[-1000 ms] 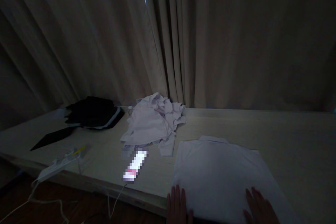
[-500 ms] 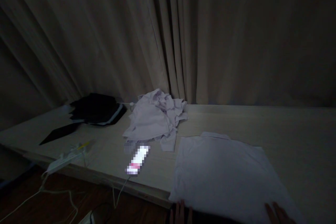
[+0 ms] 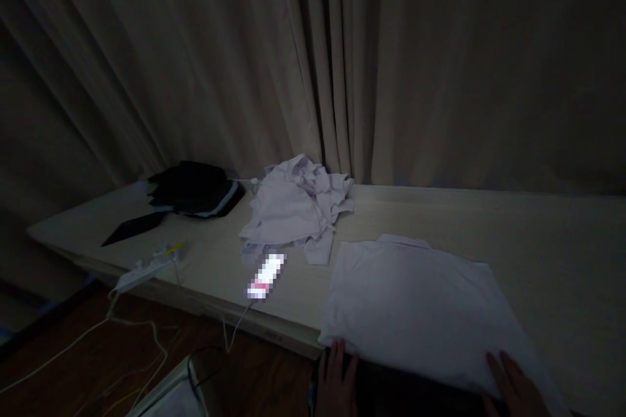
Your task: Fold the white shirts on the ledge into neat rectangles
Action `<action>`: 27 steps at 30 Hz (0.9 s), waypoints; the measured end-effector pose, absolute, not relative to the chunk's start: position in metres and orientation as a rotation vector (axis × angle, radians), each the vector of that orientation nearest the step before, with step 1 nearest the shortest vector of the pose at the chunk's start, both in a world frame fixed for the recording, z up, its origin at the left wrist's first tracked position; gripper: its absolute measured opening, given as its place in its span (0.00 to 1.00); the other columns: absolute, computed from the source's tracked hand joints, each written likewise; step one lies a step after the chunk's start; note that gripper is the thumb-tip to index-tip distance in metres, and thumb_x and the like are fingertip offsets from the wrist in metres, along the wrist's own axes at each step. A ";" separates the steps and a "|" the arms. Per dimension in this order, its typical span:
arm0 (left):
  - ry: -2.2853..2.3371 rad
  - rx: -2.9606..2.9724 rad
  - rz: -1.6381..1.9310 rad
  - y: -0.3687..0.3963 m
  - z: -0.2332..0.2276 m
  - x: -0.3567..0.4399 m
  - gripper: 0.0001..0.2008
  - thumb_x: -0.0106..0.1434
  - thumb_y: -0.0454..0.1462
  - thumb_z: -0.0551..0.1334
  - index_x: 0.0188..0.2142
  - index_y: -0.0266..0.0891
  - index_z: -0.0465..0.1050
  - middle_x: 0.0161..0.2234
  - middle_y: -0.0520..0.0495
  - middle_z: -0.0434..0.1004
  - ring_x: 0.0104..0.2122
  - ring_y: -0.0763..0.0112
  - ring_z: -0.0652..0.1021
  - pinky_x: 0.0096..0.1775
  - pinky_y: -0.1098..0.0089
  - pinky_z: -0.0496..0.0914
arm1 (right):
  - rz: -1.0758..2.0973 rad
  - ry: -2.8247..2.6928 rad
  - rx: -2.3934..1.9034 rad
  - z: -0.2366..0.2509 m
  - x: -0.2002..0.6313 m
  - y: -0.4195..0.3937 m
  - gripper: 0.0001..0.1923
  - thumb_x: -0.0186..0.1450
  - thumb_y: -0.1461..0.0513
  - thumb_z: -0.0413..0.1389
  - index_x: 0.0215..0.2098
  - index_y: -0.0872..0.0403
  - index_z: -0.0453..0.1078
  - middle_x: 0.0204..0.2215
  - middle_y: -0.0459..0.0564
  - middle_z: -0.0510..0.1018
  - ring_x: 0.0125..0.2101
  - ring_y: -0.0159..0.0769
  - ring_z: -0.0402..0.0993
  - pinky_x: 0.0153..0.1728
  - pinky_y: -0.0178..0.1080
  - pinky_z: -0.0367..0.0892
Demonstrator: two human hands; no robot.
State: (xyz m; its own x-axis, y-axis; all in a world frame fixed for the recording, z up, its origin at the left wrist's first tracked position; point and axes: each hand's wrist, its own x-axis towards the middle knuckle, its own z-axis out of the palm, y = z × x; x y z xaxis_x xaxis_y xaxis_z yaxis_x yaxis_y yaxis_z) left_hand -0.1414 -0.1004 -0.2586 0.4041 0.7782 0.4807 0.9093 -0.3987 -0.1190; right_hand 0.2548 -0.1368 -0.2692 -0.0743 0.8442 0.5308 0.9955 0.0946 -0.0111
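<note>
A white collared shirt point(image 3: 415, 300) lies spread on the pale tabletop, its collar toward the curtain and its near edge at the table's front. My left hand point(image 3: 337, 374) rests at the shirt's near left corner, fingers stretched and a little apart, the tips touching the cloth. On the shirt's near right part lies my right hand point(image 3: 516, 384), its fingers extended over the fabric. Neither hand grips the cloth visibly. Just below the shirt's near edge is something dark, too dim to make out.
A crumpled pile of white shirts point(image 3: 293, 205) lies behind a lit, charging phone point(image 3: 267, 275). Farther left are a stack of dark clothes point(image 3: 190, 189), a flat black item point(image 3: 133, 229) and a power strip point(image 3: 147, 270) with trailing cables. Curtains point(image 3: 440, 78) hang behind the table.
The view has tilted down and shifted slightly left, so more of both hands and the floor shows. Both hands stay near the shirt's near edge, which looks little changed.
</note>
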 end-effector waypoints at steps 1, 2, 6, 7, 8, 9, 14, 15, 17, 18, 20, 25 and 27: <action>-1.480 -2.300 -0.522 -0.102 -0.255 -0.140 0.30 0.56 0.29 0.55 0.58 0.50 0.59 0.58 0.41 0.65 0.58 0.58 0.65 0.49 0.55 0.69 | -0.481 -1.970 -1.807 -0.268 0.254 -0.138 0.35 0.63 0.54 0.44 0.64 0.61 0.45 0.58 0.70 0.58 0.54 0.60 0.62 0.44 0.56 0.68; -1.511 -2.296 -0.541 -0.104 -0.251 -0.138 0.30 0.55 0.29 0.55 0.57 0.50 0.60 0.59 0.42 0.64 0.59 0.58 0.64 0.50 0.54 0.69 | -0.454 -1.960 -1.813 -0.266 0.253 -0.139 0.34 0.63 0.54 0.44 0.64 0.61 0.46 0.59 0.70 0.58 0.54 0.60 0.61 0.45 0.56 0.67; -1.582 -2.276 -0.616 -0.109 -0.238 -0.135 0.27 0.55 0.30 0.56 0.54 0.48 0.64 0.59 0.42 0.63 0.60 0.57 0.63 0.52 0.54 0.68 | -0.368 -1.889 -1.835 -0.264 0.250 -0.144 0.33 0.63 0.56 0.44 0.64 0.60 0.46 0.61 0.67 0.54 0.57 0.58 0.58 0.49 0.57 0.64; -1.562 -2.282 -0.613 -0.107 -0.235 -0.135 0.27 0.55 0.30 0.56 0.54 0.47 0.64 0.59 0.42 0.63 0.60 0.57 0.63 0.52 0.54 0.68 | -0.361 -1.875 -1.838 -0.264 0.251 -0.145 0.33 0.63 0.56 0.44 0.64 0.59 0.46 0.61 0.66 0.55 0.57 0.58 0.58 0.50 0.58 0.64; -1.541 -2.287 -0.600 -0.105 -0.232 -0.136 0.26 0.55 0.29 0.56 0.54 0.45 0.64 0.59 0.41 0.63 0.60 0.57 0.63 0.53 0.54 0.67 | -0.358 -1.865 -1.845 -0.265 0.251 -0.145 0.34 0.63 0.55 0.44 0.64 0.59 0.45 0.61 0.66 0.56 0.57 0.57 0.58 0.50 0.58 0.63; -1.523 -2.290 -0.585 -0.101 -0.229 -0.137 0.26 0.55 0.29 0.56 0.54 0.44 0.64 0.59 0.41 0.63 0.60 0.57 0.63 0.54 0.54 0.67 | -0.357 -1.854 -1.856 -0.266 0.252 -0.146 0.34 0.63 0.55 0.44 0.64 0.58 0.45 0.61 0.65 0.57 0.57 0.57 0.57 0.51 0.59 0.62; -1.511 -2.283 -0.509 -0.077 -0.230 -0.137 0.26 0.57 0.32 0.55 0.56 0.42 0.61 0.59 0.40 0.64 0.59 0.57 0.65 0.54 0.54 0.67 | -0.289 -1.795 -2.019 -0.272 0.254 -0.145 0.32 0.64 0.51 0.43 0.64 0.55 0.49 0.63 0.60 0.54 0.61 0.53 0.50 0.57 0.61 0.52; -1.520 -2.277 -0.484 -0.073 -0.233 -0.137 0.26 0.57 0.32 0.55 0.56 0.42 0.61 0.59 0.40 0.64 0.58 0.56 0.65 0.54 0.54 0.67 | -0.265 -1.796 -2.049 -0.274 0.254 -0.144 0.32 0.64 0.50 0.43 0.63 0.55 0.50 0.63 0.60 0.54 0.62 0.53 0.49 0.57 0.61 0.51; -1.521 -2.267 -0.455 -0.068 -0.239 -0.138 0.26 0.56 0.31 0.55 0.56 0.41 0.62 0.58 0.39 0.65 0.58 0.55 0.65 0.54 0.54 0.67 | -0.222 -1.806 -2.094 -0.275 0.253 -0.143 0.32 0.64 0.49 0.42 0.62 0.55 0.54 0.63 0.60 0.55 0.62 0.52 0.48 0.58 0.61 0.51; -1.511 -2.267 -0.453 -0.067 -0.242 -0.139 0.26 0.56 0.31 0.56 0.55 0.41 0.63 0.58 0.39 0.65 0.58 0.54 0.65 0.53 0.54 0.67 | -0.200 -1.809 -2.109 -0.275 0.252 -0.142 0.31 0.65 0.49 0.42 0.62 0.55 0.54 0.63 0.59 0.55 0.62 0.52 0.48 0.58 0.60 0.51; -1.481 -2.281 -0.461 -0.064 -0.249 -0.143 0.25 0.56 0.33 0.56 0.55 0.40 0.64 0.57 0.39 0.66 0.58 0.53 0.66 0.52 0.54 0.68 | -0.165 -1.806 -2.122 -0.274 0.249 -0.141 0.31 0.65 0.49 0.42 0.62 0.54 0.54 0.63 0.58 0.54 0.62 0.51 0.48 0.59 0.59 0.50; -1.410 -2.317 -0.520 -0.058 -0.259 -0.153 0.23 0.55 0.33 0.57 0.52 0.42 0.67 0.54 0.40 0.70 0.54 0.53 0.70 0.49 0.56 0.71 | -0.165 -1.748 -2.096 -0.271 0.256 -0.141 0.29 0.65 0.49 0.42 0.61 0.53 0.56 0.62 0.57 0.58 0.60 0.51 0.53 0.57 0.58 0.55; -1.460 -2.342 -0.598 -0.055 -0.259 -0.161 0.20 0.56 0.34 0.56 0.49 0.43 0.70 0.52 0.41 0.72 0.53 0.55 0.71 0.48 0.57 0.72 | -0.224 -1.677 -2.080 -0.272 0.273 -0.145 0.26 0.66 0.50 0.41 0.56 0.54 0.63 0.57 0.58 0.65 0.57 0.49 0.60 0.55 0.55 0.60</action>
State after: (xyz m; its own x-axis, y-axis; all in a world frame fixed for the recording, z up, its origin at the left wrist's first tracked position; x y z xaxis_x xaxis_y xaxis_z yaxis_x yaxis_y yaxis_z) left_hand -0.1608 -0.0545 -0.2588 0.3912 0.7698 0.5043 0.9023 -0.4287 -0.0457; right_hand 0.2734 -0.1447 -0.2716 0.2449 0.8827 0.4011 0.9571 -0.1540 -0.2454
